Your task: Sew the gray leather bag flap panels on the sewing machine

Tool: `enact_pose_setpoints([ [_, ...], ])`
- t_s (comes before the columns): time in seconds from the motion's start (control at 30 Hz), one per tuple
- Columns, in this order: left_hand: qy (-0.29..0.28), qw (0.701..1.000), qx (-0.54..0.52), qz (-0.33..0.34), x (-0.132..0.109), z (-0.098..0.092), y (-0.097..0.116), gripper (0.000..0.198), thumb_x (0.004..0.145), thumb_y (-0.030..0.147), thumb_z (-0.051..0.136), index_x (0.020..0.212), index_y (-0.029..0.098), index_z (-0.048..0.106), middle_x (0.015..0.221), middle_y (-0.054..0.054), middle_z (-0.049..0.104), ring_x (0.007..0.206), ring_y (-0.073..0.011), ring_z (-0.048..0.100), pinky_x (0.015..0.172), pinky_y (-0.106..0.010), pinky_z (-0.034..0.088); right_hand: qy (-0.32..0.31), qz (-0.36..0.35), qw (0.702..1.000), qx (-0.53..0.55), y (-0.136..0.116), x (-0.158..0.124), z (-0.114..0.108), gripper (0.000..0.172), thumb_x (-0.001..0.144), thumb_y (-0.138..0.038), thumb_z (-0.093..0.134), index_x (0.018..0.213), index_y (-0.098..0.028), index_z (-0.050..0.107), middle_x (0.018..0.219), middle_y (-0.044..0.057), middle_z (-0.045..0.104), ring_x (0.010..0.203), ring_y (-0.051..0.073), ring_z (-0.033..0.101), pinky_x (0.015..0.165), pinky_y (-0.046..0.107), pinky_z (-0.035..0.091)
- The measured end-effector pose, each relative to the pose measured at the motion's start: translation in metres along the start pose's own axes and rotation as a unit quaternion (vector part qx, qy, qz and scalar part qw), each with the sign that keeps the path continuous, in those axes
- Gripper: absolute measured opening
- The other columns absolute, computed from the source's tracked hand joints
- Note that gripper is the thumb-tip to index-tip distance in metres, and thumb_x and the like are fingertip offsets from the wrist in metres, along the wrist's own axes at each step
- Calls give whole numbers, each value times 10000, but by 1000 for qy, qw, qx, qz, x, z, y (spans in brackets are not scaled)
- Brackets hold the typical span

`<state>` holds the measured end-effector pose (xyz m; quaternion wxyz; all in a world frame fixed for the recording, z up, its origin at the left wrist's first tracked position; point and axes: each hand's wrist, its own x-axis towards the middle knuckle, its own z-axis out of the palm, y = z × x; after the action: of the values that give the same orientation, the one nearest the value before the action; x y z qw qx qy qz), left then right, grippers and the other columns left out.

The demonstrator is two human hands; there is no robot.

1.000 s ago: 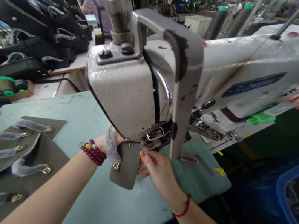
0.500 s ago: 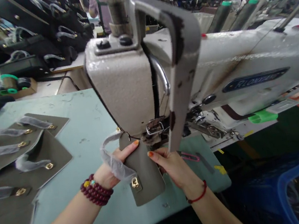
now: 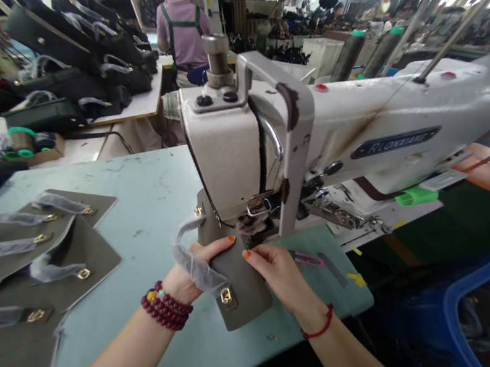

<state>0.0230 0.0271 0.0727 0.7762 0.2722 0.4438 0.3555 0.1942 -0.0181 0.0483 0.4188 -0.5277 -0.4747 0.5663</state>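
A grey-brown bag flap [image 3: 242, 281] lies under the head of a white sewing machine [image 3: 227, 149]. Its curved handle [image 3: 186, 256] is wrapped in translucent plastic and joined by gold buckles [image 3: 227, 296]. My left hand [image 3: 189, 275] reaches beneath the handle, its thumb flat on the flap and the other fingers mostly hidden. At the flap's right edge, just in front of the presser foot, my right hand [image 3: 281, 271] pinches the material between thumb and fingers. The needle area is partly hidden by the machine's guard [image 3: 296, 137].
Several similar flaps [image 3: 91, 250] with wrapped handles cover the left of the pale green table [image 3: 142, 188]. Pink-handled snips [image 3: 308, 258] lie right of my right hand. A blue crate [image 3: 456, 298] stands low at right. A person [image 3: 184, 27] works beyond the machine.
My view has shifted, showing more of the machine and the person behind it. The flap sits slightly farther in past the presser foot, and both hands keep their hold.
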Motion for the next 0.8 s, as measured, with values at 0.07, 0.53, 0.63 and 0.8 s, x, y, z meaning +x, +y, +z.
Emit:
enact_pose_setpoints([
  [0.07,9,1000,-9,6,0,1,2,292,699,185,813,985,155,763,934,-109,780,829,-267,742,754,-331,614,1,-2,1000,-2,1,2,0,369,865,-458,598,671,-144,605,621,-26,485,591,104,408,541,207,299],
  [0.53,-11,1000,-10,22,8,-1,10,326,577,291,898,862,172,794,848,-74,785,803,-275,740,763,-353,620,27,-20,999,-26,-1,9,5,381,888,-443,568,648,-147,576,610,-26,435,591,102,360,542,214,284],
  [0.63,-13,1000,-11,20,10,-4,9,354,586,279,897,908,176,791,906,-102,782,828,-293,741,787,-380,619,25,-28,999,-35,-1,10,5,388,897,-447,564,653,-146,580,618,-24,444,599,103,368,552,214,292],
  [0.8,-33,999,-10,14,11,-5,8,433,633,275,870,1044,183,766,1028,-117,771,943,-333,728,862,-425,598,27,-34,998,-48,-1,10,4,392,898,-457,564,675,-140,624,629,-15,496,605,108,405,560,213,312],
])
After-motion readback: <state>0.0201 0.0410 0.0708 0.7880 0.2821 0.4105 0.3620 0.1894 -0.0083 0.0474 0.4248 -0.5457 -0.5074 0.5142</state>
